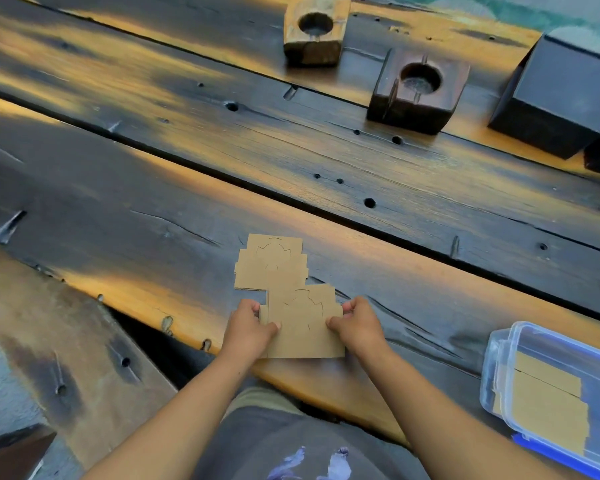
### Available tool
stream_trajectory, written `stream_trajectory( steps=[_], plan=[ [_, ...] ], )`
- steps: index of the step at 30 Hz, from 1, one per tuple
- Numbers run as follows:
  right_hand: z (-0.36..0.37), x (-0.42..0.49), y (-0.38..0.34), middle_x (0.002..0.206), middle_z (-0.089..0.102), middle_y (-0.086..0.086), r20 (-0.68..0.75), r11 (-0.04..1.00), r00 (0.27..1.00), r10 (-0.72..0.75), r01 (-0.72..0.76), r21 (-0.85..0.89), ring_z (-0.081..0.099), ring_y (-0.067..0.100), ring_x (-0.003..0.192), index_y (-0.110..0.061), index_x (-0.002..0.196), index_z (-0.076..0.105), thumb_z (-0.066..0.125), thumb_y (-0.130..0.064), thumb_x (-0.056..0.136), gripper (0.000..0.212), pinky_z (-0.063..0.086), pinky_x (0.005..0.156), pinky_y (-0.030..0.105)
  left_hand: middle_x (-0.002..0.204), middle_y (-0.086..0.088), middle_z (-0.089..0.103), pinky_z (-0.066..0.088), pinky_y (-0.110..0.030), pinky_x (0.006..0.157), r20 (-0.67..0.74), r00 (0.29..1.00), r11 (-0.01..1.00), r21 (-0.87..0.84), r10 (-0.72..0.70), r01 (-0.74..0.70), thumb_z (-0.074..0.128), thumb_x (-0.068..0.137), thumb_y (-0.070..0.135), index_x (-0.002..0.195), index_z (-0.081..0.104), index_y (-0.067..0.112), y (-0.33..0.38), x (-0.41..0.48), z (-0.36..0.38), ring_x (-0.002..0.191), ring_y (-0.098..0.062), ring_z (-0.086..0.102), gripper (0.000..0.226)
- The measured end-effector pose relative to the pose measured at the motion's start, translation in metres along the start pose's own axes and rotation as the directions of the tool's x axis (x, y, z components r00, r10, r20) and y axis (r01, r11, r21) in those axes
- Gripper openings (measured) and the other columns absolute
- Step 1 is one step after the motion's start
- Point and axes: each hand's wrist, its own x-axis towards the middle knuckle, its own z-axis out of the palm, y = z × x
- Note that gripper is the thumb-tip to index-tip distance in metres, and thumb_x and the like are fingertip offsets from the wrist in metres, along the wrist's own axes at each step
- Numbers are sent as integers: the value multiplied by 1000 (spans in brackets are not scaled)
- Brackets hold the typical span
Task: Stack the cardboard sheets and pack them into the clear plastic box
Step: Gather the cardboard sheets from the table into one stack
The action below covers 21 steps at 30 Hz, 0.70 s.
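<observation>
A small stack of brown cardboard sheets (303,327) lies near the table's front edge. My left hand (248,329) grips its left side and my right hand (355,323) grips its right side. Just beyond it, a second pile of cardboard sheets (271,263) with cut outlines lies loose on the wood. The clear plastic box (492,372) with a blue base stands at the lower right, open on top, with cardboard sheets (548,407) lying flat inside it.
The dark wooden plank table (153,209) has gaps and holes. Two wooden blocks with round holes (314,31) (418,90) and a black box (558,98) stand at the far side. My lap is below the front edge.
</observation>
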Motion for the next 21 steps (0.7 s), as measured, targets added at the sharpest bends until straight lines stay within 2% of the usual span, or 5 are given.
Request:
stream_trajectory(
  steps=[3,8,13,15,21],
  plan=[
    [4,8,-22,78,50,-3,14,998,998,-54,54,-15,50,16,70,-22,83,41,70,-19,79,29,40,61,33,87,-1,59,43,-28,58,-21,998,998,-15,54,-54,76,78,22,91,50,22,7,13,-20,75,-17,59,29],
    [22,24,-56,77,48,-5,-21,997,997,-77,76,-27,47,12,66,-21,85,41,69,-19,80,28,38,59,30,101,-8,62,49,-31,68,6,996,996,-26,89,-89,75,78,21,91,51,20,19,50,-45,90,-22,63,28],
    [37,40,-81,77,49,-7,-70,999,997,-41,40,-25,49,10,67,-18,92,44,69,-23,79,28,40,60,31,83,6,60,37,-21,51,8,990,990,21,138,-138,75,79,21,90,51,20,31,85,-61,69,-1,56,26],
    [42,47,-87,77,49,-6,-79,999,996,-37,34,-38,49,12,67,-18,92,43,69,-23,79,29,39,60,32,82,7,59,34,-20,49,10,990,989,43,142,-143,75,79,21,90,52,18,34,96,-65,67,2,53,26],
    [55,65,-99,82,52,-4,-90,999,996,-1,-4,-52,53,18,76,-16,97,47,68,-23,80,28,45,67,36,101,-12,61,35,-23,51,40,991,987,95,126,-129,75,79,22,93,53,13,38,122,-71,72,-14,56,27]
  ],
)
